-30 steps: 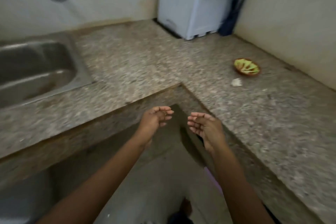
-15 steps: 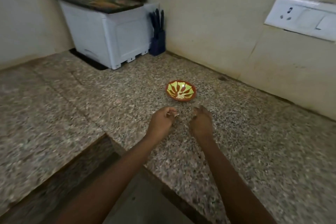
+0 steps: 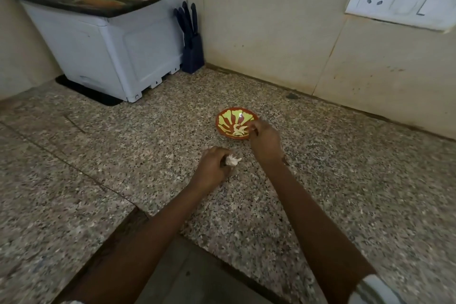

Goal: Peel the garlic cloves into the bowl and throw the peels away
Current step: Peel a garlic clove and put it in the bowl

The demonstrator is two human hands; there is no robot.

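A small red bowl (image 3: 228, 117) with a yellow-green pattern stands on the speckled granite counter (image 3: 148, 136), with pale garlic pieces (image 3: 239, 129) inside it. My left hand (image 3: 212, 168) grips a white garlic bulb (image 3: 232, 160) just above the counter, in front of the bowl. My right hand (image 3: 265, 142) reaches over the bowl's right rim with curled fingers that pinch at a garlic piece there; the fingertips are partly hidden, so what they hold is unclear.
A white box-shaped appliance (image 3: 111, 49) with a dark tray on top stands in the back left corner. A dark blue knife block (image 3: 191, 44) is beside it against the wall. A wall socket plate (image 3: 399, 0) is at the upper right.
The view swung from the sink corner to the bowl. Both hands moved onto the counter; the left now holds the garlic bulb and the right has reached to the bowl's rim.
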